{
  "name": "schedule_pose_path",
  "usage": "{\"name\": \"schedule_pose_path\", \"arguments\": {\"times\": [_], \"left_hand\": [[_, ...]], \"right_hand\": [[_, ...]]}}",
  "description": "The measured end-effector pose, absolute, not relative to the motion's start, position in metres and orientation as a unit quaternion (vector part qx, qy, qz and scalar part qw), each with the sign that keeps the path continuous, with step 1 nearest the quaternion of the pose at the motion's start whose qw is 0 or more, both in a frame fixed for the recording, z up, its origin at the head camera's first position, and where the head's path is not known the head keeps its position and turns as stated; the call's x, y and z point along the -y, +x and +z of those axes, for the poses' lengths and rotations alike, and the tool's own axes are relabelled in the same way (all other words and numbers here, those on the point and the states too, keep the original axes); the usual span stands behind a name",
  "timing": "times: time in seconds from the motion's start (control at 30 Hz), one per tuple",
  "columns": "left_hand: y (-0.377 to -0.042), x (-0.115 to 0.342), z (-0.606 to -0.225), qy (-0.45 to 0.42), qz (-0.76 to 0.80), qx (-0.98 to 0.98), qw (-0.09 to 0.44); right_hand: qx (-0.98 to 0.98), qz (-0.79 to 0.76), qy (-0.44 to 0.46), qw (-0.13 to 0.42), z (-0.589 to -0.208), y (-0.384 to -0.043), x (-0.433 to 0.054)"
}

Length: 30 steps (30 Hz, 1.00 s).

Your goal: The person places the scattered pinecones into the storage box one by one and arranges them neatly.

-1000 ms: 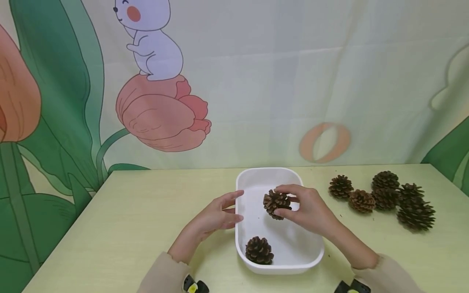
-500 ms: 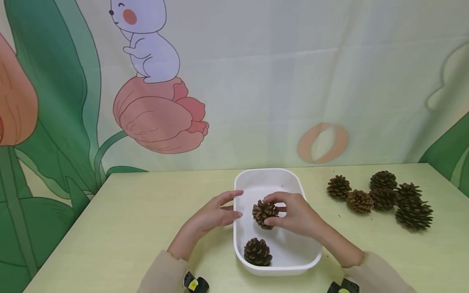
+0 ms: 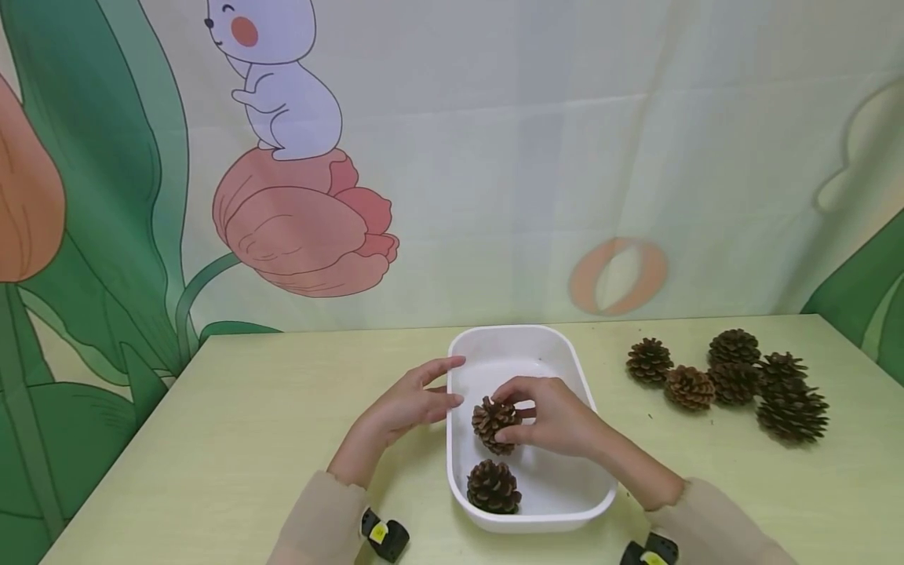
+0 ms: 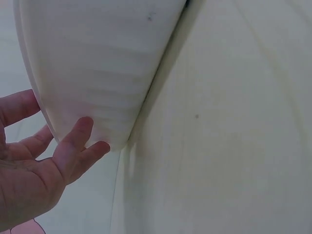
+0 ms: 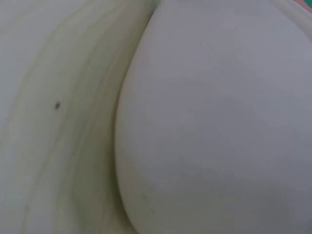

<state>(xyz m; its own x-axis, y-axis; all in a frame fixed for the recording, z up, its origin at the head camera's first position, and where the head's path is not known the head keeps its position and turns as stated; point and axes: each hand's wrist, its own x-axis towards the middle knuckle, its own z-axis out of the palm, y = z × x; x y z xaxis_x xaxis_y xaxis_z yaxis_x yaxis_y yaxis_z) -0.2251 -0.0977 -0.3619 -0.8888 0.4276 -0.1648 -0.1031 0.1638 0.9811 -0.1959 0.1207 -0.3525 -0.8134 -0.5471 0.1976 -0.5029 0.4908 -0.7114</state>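
Note:
In the head view my right hand (image 3: 561, 417) pinches a brown pine cone (image 3: 490, 424) between thumb and fingers, inside a white rectangular tray (image 3: 600, 502). Close in front of it, a second pine cone (image 3: 493, 487) sits in the tray's near left corner. My left hand (image 3: 406, 404) is at the tray's left side, its fingers spread and touching the rim. The left wrist view shows that hand (image 4: 36, 180) with fingertips against the outer wall and at the rim. Only the tray's outer wall (image 5: 209, 122) and tabletop fill the right wrist view; the right hand is hidden there.
Several pine cones lie in a group on the table's right side, among them a lighter one (image 3: 689, 388) and a large one (image 3: 792, 410). Small dark bits lie near them. A printed cloth (image 3: 452, 173) hangs behind the table (image 3: 268, 439).
My right hand has carried the pine cone left and nearer, toward the one in the corner. The left hand stays at the tray's left side. The head view has shifted slightly.

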Motion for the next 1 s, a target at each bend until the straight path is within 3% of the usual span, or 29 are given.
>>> {"name": "schedule_pose_path", "arguments": {"times": [1.0], "left_hand": [[-0.223, 0.096, -0.363, 0.111, 0.657, -0.714, 0.214]], "right_hand": [[-0.851, -0.399, -0.335, 0.074, -0.353, -0.194, -0.107]]}}
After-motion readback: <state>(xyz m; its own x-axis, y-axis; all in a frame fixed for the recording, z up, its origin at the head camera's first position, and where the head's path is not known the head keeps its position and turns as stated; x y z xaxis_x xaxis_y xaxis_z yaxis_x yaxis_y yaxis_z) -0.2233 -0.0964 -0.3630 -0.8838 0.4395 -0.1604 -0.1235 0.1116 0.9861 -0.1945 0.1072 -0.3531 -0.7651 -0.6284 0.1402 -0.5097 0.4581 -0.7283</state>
